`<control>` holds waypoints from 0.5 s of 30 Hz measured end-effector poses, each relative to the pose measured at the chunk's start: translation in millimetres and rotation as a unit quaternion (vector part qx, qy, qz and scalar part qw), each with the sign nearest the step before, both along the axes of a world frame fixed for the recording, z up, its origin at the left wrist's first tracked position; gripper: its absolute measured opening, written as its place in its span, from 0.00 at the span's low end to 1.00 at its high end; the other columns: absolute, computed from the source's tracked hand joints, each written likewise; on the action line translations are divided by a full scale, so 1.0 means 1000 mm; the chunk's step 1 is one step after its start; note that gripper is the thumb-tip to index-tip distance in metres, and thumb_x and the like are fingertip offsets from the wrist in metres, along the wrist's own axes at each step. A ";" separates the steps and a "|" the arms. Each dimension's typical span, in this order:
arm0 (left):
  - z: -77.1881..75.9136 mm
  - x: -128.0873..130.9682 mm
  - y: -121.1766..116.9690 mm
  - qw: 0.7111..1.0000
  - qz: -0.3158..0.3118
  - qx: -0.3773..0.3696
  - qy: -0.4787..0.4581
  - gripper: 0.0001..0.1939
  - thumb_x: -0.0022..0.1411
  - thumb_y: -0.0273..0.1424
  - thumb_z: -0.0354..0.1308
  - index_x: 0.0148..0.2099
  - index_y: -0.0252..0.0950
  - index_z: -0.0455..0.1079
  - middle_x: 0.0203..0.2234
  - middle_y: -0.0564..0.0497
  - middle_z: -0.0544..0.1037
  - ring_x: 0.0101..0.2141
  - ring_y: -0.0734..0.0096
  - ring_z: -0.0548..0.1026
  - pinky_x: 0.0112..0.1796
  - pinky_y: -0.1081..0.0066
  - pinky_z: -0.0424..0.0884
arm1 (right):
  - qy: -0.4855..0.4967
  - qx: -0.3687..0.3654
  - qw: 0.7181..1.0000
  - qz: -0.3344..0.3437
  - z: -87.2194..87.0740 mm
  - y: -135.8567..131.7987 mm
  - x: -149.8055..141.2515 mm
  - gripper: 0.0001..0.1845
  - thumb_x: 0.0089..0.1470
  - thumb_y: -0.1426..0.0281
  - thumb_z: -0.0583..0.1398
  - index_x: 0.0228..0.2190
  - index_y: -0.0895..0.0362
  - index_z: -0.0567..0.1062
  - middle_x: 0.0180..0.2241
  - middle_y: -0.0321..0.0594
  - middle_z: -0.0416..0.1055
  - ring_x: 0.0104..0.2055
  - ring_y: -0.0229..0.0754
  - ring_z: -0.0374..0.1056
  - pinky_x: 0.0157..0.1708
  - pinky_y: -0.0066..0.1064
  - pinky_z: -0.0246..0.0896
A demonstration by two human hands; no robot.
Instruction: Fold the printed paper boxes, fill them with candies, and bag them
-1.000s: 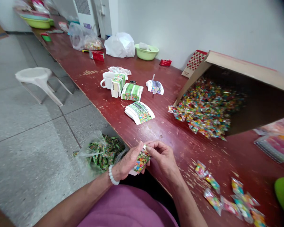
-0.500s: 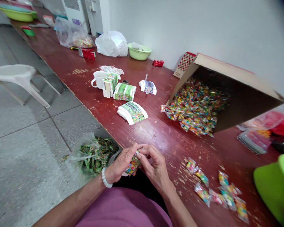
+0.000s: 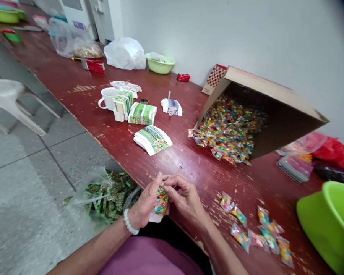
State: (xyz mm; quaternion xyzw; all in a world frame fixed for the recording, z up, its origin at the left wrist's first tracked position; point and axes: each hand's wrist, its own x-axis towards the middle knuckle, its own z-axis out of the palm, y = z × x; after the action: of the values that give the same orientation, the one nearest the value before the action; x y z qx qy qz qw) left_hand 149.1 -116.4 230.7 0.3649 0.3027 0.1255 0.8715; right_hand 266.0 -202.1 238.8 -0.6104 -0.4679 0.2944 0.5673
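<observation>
Between my two hands, at the table's front edge, is a small printed candy box (image 3: pixel 159 204) in green with colourful dots and a white flap below. My left hand (image 3: pixel 145 201), with a pale bead bracelet on the wrist, is closed around its left side. My right hand (image 3: pixel 185 194) pinches the upper right part with thumb and forefinger. Just beyond lies a fanned stack of flat printed cartons (image 3: pixel 153 140). Several wrapped candy packets (image 3: pixel 258 233) are scattered to my right. Below the edge on my left, a clear plastic bag (image 3: pixel 109 194) holds many green printed boxes.
A tipped cardboard box (image 3: pixel 275 86) spills wrapped candies (image 3: pixel 232 130) onto the red table (image 3: pixel 189 152). A green tub (image 3: pixel 318 217) stands at right. Farther off are banded carton bundles (image 3: pixel 142 114), a white mug (image 3: pixel 107 98) and a pale green basin (image 3: pixel 160 65). A white stool (image 3: pixel 11 93) stands left.
The view has swung slightly to the right. The candy box between my hands shows more of its printed face and white flap; both hands keep hold of it.
</observation>
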 end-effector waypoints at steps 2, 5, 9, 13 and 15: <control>0.003 0.002 0.003 1.000 -0.002 0.022 0.001 0.32 0.63 0.54 0.53 0.61 0.39 0.65 0.28 0.51 0.78 0.21 0.70 0.75 0.22 0.73 0.68 | -0.005 -0.058 0.998 0.033 -0.001 0.007 0.027 0.11 0.62 0.61 0.59 0.36 0.53 0.78 0.42 0.42 0.78 0.34 0.42 0.74 0.35 0.34 0.70; 0.011 0.005 0.013 0.999 0.010 0.036 0.000 0.30 0.61 0.45 0.62 0.62 0.45 0.59 0.30 0.54 0.76 0.24 0.71 0.75 0.25 0.73 0.70 | -0.220 -0.130 0.957 -0.135 -0.006 0.026 0.090 0.16 0.61 0.60 0.57 0.45 0.55 0.76 0.41 0.44 0.78 0.39 0.45 0.74 0.40 0.36 0.70; 0.014 0.006 0.030 0.999 0.034 0.029 0.004 0.29 0.57 0.35 0.66 0.58 0.43 0.61 0.36 0.52 0.76 0.31 0.69 0.77 0.30 0.71 0.73 | -0.302 -0.162 0.910 -0.232 -0.019 0.059 0.169 0.26 0.55 0.67 0.60 0.55 0.63 0.70 0.57 0.59 0.67 0.59 0.60 0.61 0.58 0.53 0.54; -0.001 0.004 0.047 0.993 0.045 0.110 0.016 0.27 0.53 0.35 0.69 0.53 0.37 0.65 0.39 0.50 0.76 0.33 0.70 0.74 0.33 0.70 0.73 | -0.340 -0.197 0.888 -0.238 -0.038 0.070 0.181 0.23 0.54 0.69 0.61 0.52 0.60 0.73 0.57 0.59 0.68 0.61 0.66 0.57 0.57 0.61 0.49; -0.008 0.001 0.055 0.985 0.054 0.160 0.040 0.25 0.51 0.34 0.70 0.49 0.36 0.67 0.34 0.53 0.75 0.32 0.71 0.73 0.34 0.71 0.72 | -0.358 -0.197 0.886 -0.221 -0.045 0.062 0.165 0.20 0.55 0.68 0.60 0.50 0.57 0.74 0.57 0.56 0.69 0.61 0.66 0.56 0.57 0.62 0.49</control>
State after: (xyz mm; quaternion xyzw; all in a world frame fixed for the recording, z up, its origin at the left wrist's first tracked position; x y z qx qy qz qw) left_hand 149.7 -61.8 223.0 0.4879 0.3325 0.2042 0.7808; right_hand 430.7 -140.5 193.4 -0.8612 -0.4242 0.0095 0.2796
